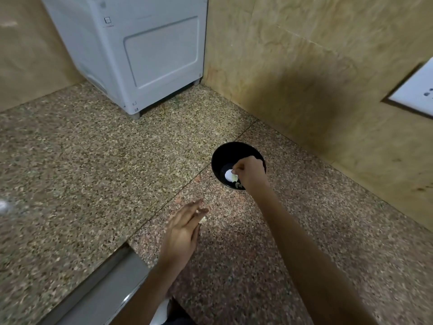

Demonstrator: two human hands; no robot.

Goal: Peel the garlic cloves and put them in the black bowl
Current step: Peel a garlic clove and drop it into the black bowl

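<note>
Right hand [248,171] reaches over the one black bowl [225,153] on the granite counter [93,172], curled fingertips pinching one pale garlic clove [230,175] low inside it. Left hand [182,228] hovers nearer, fingers straight, beside one peel scrap [203,219]. One white appliance [145,55] stands in the corner.

White appliance [150,55] on speckled granite counter [70,172]; wall socket [414,90] right

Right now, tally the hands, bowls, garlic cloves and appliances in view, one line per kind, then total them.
Hands: 2, left hand and right hand
Black bowl: 1
Garlic clove, pale, at the right fingertips inside the bowl: 1 clear; other bits too blurred to count
White appliance: 1
Total: 5
</note>
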